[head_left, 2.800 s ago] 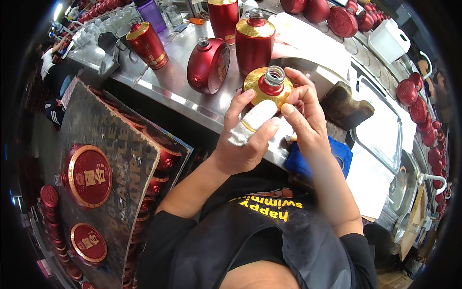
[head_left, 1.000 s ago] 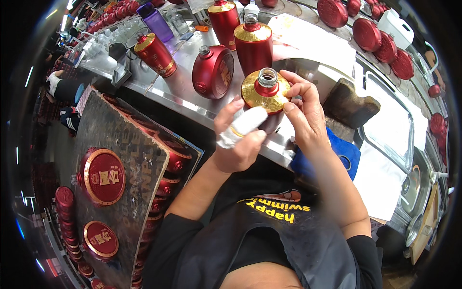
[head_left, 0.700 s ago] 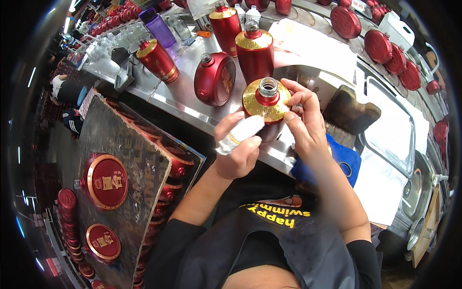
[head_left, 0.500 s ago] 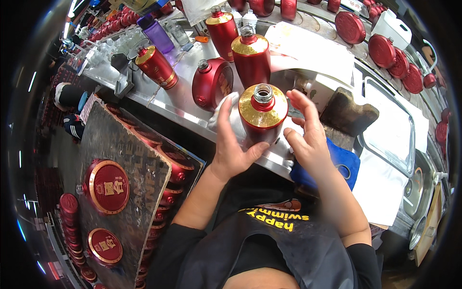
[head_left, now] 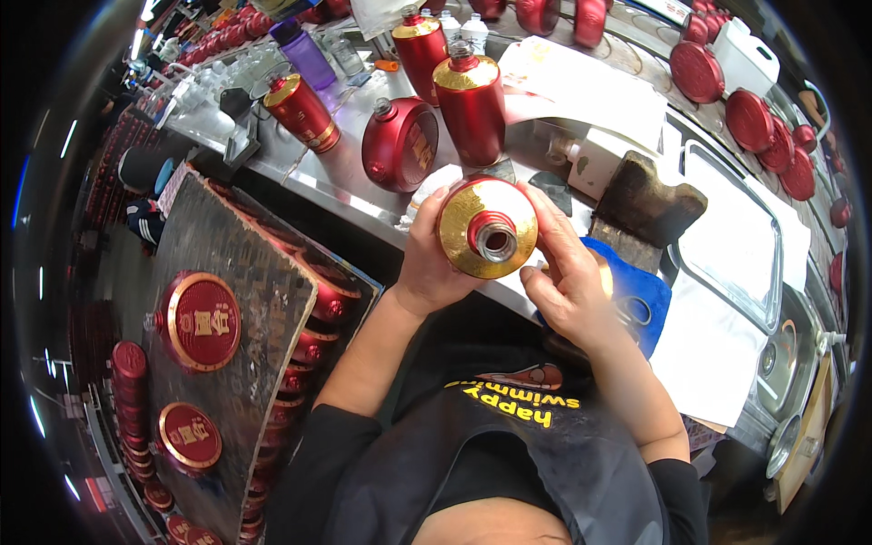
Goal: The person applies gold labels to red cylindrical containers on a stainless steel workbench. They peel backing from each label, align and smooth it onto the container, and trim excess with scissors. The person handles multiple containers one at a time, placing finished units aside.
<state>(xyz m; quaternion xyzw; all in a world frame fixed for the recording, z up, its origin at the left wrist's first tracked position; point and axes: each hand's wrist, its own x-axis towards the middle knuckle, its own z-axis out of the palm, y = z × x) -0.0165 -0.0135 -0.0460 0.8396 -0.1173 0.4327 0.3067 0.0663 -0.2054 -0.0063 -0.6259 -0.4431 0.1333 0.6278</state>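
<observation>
Between my hands is a red bottle (head_left: 486,227) with a gold shoulder and an uncapped glass-threaded neck. It tilts so that its mouth points toward me. My left hand (head_left: 429,259) wraps the bottle's left side. Fingers of my right hand (head_left: 574,286) lie along its right side, the thumb bent near the lower rim of the shoulder. The bottle's lower body is hidden beneath the shoulder. White cloth (head_left: 438,184) shows by my left fingers. Just beyond stand a tall red bottle (head_left: 472,109) and a round, flat red bottle (head_left: 400,145).
A dark worn block (head_left: 649,200) and a blue cloth (head_left: 649,313) sit right of my hands. Farther right is a clear tray (head_left: 727,236). At left, a dark board (head_left: 245,363) carries round red bottles. A purple bottle (head_left: 304,56) stands at the back.
The held bottle has tipped from nearly upright, bringing its mouth toward me. My right hand has closed in from beside the bottle onto its right side.
</observation>
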